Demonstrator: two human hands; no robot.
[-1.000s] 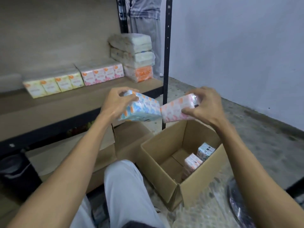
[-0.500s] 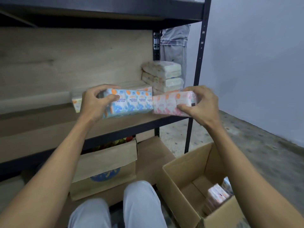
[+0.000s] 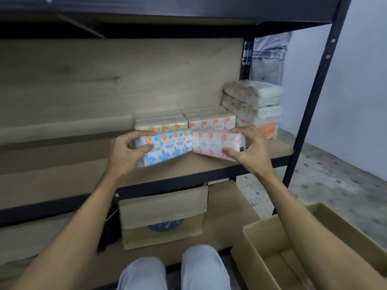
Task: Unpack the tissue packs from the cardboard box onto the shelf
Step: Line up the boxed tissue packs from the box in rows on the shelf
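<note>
Head view: a blue tissue pack (image 3: 165,148) is pinched in the left hand (image 3: 127,152), a pink tissue pack (image 3: 217,146) in the right hand (image 3: 251,148), both low over the shelf (image 3: 209,166). Released tilted, either could be tipped off the front edge, or the back row (image 3: 186,123) knocked askew.

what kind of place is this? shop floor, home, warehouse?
Most likely a storeroom or a shop's back room, not a home. A black metal rack with a wooden shelf holds rows of tissue packs and stacked bundles. An open cardboard box sits on a bare speckled floor by plain walls.
</note>
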